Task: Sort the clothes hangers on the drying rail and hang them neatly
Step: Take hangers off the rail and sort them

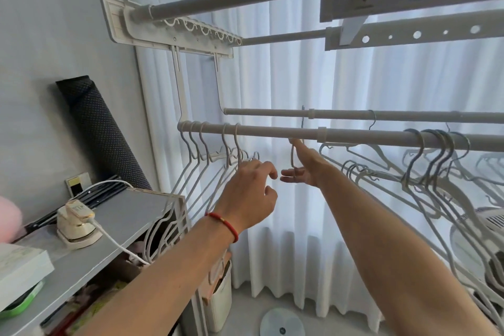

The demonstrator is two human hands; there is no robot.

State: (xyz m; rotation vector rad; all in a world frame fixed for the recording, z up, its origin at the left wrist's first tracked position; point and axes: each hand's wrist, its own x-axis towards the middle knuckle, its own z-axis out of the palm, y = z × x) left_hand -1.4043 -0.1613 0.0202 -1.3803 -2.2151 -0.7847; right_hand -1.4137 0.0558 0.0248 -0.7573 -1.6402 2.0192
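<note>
From the head camera, my left hand [249, 194] reaches up under the front drying rail [272, 132], fingers curled, and its fingertips seem to pinch the shoulder of a white hanger [231, 163]; the contact is half hidden behind my knuckles. A red cord bracelet [223, 225] circles that wrist. My right hand [301, 169] is turned palm-in, index finger stretched up to the rail, the lower fingers closed loosely round the thin wire hook [293, 157] of a single hanger just below the rail. Whether that hook hangs on the rail I cannot tell.

Five slim white hangers [201, 144] hang bunched at the rail's left end. A greyer cluster [433, 155] crowds the right end, its lower parts tangled and cut off by the frame edge. A rear rail [272, 112] runs parallel behind.

The rails are smooth, matte, round tubes; sheer pleated curtains [300, 76] hang behind. At left, a grey shelf [131, 213] carries a small cream iron [76, 222] with a white cord.
</note>
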